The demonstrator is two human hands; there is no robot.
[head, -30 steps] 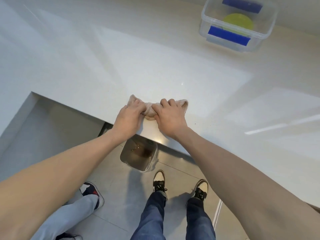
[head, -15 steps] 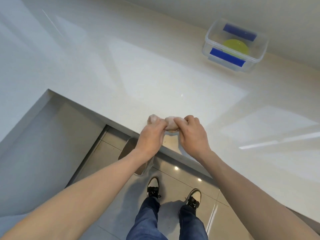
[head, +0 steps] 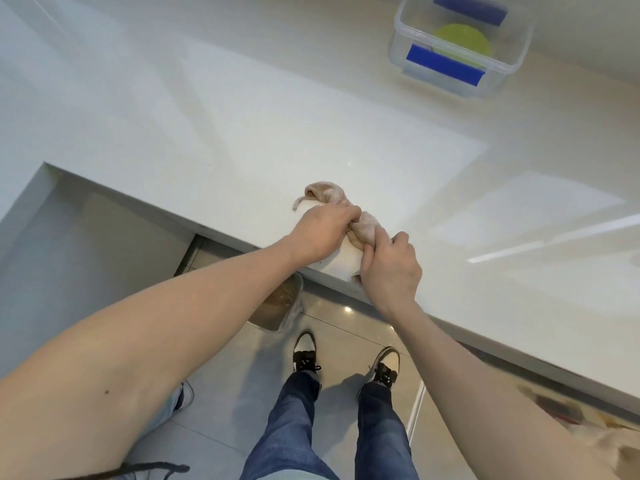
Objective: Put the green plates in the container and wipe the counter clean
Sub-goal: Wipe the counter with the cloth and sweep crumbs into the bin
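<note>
A beige cloth (head: 329, 194) is twisted into a rope above the front edge of the white counter (head: 242, 126). My left hand (head: 322, 232) grips its far part and my right hand (head: 391, 271) grips its near part. One loose end lies on the counter beyond my left hand. A green plate (head: 462, 39) lies inside a clear plastic container (head: 453, 77) with blue clips at the far right of the counter.
Below the counter edge a clear tub (head: 280, 306) with brownish water stands on the tiled floor, partly hidden by my left arm. My own legs and shoes (head: 304, 355) are below. Another person's shoe (head: 183, 394) shows at the lower left.
Both hands have turned against each other, so the cloth is twisted tighter and angled. My right hand has dropped toward the counter edge. The view tipped, moving the container up and right.
</note>
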